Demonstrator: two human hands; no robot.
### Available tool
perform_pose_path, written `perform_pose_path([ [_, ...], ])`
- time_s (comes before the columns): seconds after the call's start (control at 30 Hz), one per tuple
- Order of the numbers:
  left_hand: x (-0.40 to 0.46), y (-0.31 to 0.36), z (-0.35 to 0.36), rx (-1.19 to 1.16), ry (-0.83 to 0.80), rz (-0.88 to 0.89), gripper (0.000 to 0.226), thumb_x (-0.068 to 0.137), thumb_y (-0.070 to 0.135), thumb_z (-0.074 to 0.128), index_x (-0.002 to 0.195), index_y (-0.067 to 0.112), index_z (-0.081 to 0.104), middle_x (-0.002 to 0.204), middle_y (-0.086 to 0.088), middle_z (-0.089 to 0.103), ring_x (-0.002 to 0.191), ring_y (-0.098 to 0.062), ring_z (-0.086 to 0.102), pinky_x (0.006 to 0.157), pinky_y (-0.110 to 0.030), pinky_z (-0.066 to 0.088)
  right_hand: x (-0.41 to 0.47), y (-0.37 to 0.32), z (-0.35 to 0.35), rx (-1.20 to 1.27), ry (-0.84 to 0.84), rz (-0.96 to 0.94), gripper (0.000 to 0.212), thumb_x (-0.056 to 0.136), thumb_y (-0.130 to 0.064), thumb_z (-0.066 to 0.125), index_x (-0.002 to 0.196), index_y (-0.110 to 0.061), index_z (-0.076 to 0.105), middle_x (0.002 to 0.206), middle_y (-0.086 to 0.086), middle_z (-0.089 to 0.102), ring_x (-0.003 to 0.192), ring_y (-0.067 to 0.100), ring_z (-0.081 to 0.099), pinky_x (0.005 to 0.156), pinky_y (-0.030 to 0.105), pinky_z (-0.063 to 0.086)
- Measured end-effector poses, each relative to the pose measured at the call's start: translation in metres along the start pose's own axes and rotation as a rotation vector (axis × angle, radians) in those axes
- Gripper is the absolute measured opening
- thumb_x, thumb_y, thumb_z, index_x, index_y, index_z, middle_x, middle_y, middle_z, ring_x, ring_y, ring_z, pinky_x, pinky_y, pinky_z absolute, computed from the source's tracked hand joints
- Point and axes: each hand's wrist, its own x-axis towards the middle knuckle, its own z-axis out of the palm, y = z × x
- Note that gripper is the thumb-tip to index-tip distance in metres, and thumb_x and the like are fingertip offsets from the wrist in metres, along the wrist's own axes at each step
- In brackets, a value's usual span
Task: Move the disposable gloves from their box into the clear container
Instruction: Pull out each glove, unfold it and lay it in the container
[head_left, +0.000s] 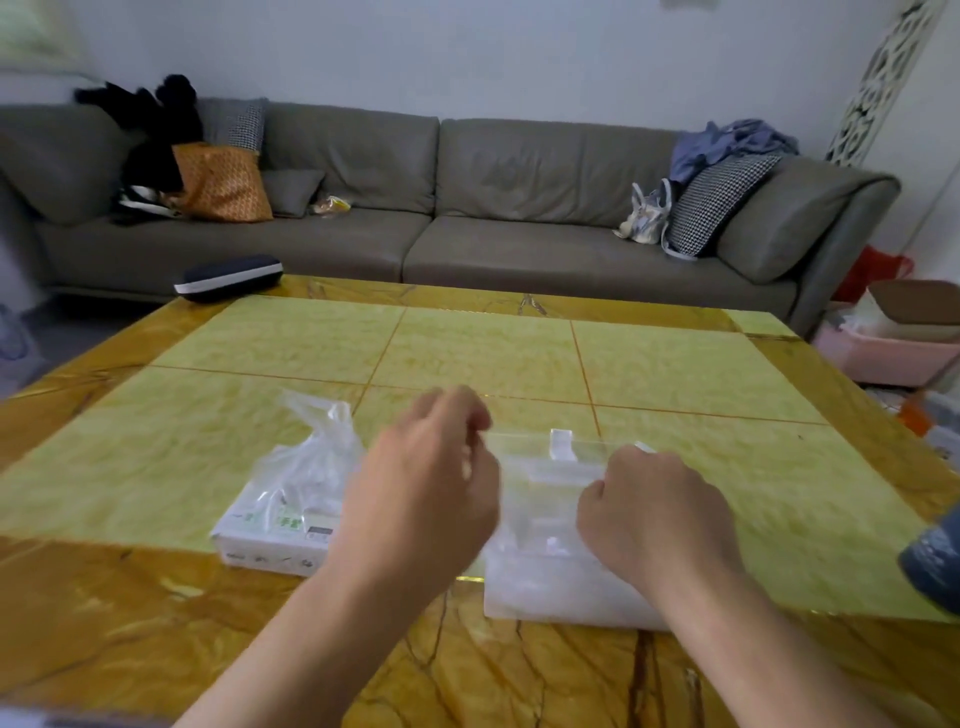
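A white glove box (270, 540) lies on the table to the left, with crumpled clear disposable gloves (311, 452) sticking up out of its top. Right of it stands the clear container (540, 587), whose clear lid (550, 460) is tilted up at the far side. My left hand (431, 483) hovers between the box and the container, fingers curled at the lid's left corner. My right hand (654, 514) grips the lid's right end with curled fingers. What lies inside the container is hazy.
The yellow marble table (519, 353) stretches away in front. A dark case (228, 278) sits at its far left corner, and a dark blue object (935, 561) at its right edge. Behind the table is a grey sofa (467, 208) with cushions and clothes.
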Motion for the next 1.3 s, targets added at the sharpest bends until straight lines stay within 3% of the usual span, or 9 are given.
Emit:
perform_pose_path([
  [0.13,0.004,-0.042,-0.043,0.137,0.157,-0.213,0.057,0.078,-0.003,0.059,0.13,0.02,0.053,0.131,-0.001,0.05,0.123,-0.02,0.043,0.1,-0.035,0.041,-0.006,-0.006,0.008,-0.039,0.171,-0.082,0.029,0.096,-0.022,0.045,0.069,-0.019,0.052,0.066,-0.003,0.055,0.058,0.017,0.054,0.046,0.03,0.033],
  [0.23,0.007,-0.074,-0.061,0.279,-0.073,-0.375,0.071,0.081,0.013,0.067,0.146,0.027,0.041,0.147,-0.001,0.039,0.137,-0.026,0.033,0.116,-0.047,0.03,-0.011,-0.016,0.014,-0.06,0.291,-0.17,0.026,0.096,-0.025,0.052,0.071,-0.019,0.057,0.062,-0.006,0.051,0.055,0.019,0.05,0.048,0.031,0.036],
  [0.33,0.006,-0.095,-0.061,0.161,-0.146,-0.414,0.013,0.094,0.022,0.064,0.105,0.024,0.072,0.098,0.0,0.074,0.084,-0.023,0.069,0.072,-0.035,0.055,-0.018,-0.032,0.021,0.059,0.426,-0.338,0.022,0.086,-0.013,0.066,0.067,-0.018,0.055,0.058,-0.006,0.048,0.054,0.019,0.043,0.048,0.029,0.031],
  [0.4,0.008,-0.099,-0.058,0.054,-0.075,-0.417,0.02,0.095,0.018,0.063,0.076,0.018,0.07,0.063,-0.004,0.066,0.05,-0.021,0.054,0.044,-0.027,0.039,-0.03,-0.05,0.025,0.104,0.407,-0.542,0.007,0.086,-0.01,0.063,0.083,-0.016,0.065,0.075,-0.005,0.058,0.072,0.019,0.053,0.067,0.032,0.05],
  [0.47,0.01,-0.097,-0.057,-0.029,-0.025,-0.434,0.024,0.092,0.018,0.066,0.069,0.022,0.069,0.054,0.0,0.061,0.044,-0.014,0.048,0.037,-0.02,0.033,-0.045,-0.069,0.03,0.095,0.275,-0.724,0.023,0.081,-0.014,0.062,0.103,-0.015,0.069,0.094,-0.002,0.063,0.092,0.021,0.057,0.087,0.034,0.052],
  [0.57,0.012,-0.094,-0.057,-0.065,0.01,-0.441,0.023,0.091,0.019,0.068,0.068,0.025,0.069,0.05,0.007,0.059,0.04,-0.009,0.046,0.036,-0.015,0.031,-0.058,-0.091,0.049,0.01,0.059,-0.869,0.053,0.068,-0.018,0.071,0.12,-0.015,0.067,0.113,0.003,0.064,0.11,0.024,0.058,0.102,0.033,0.051],
  [0.7,0.011,-0.094,-0.052,-0.127,0.001,-0.429,0.022,0.092,0.018,0.066,0.071,0.023,0.071,0.048,0.006,0.059,0.037,-0.007,0.044,0.036,-0.017,0.032,-0.062,-0.101,0.064,-0.048,-0.137,-0.91,0.066,0.082,-0.008,0.064,0.144,-0.009,0.041,0.14,0.007,0.042,0.133,0.029,0.039,0.119,0.04,0.034],
  [1.03,0.01,-0.087,-0.052,-0.183,0.045,-0.395,0.047,0.08,-0.013,0.05,0.081,0.027,0.075,0.058,0.001,0.066,0.037,-0.008,0.041,0.035,-0.019,0.03,-0.058,-0.102,0.06,0.043,-0.132,-0.867,0.063,0.094,0.005,0.049,0.153,-0.014,0.038,0.15,0.003,0.04,0.14,0.025,0.036,0.116,0.04,0.037],
  [1.3,0.003,-0.075,-0.052,-0.247,-0.137,-0.212,0.057,0.077,-0.018,0.049,0.085,0.032,0.076,0.074,0.011,0.074,0.038,-0.012,0.042,0.037,-0.029,0.036,-0.06,-0.103,0.06,0.064,-0.151,-0.842,0.061,0.087,0.0,0.054,0.145,-0.013,0.042,0.142,0.003,0.042,0.133,0.026,0.04,0.11,0.039,0.04],
])
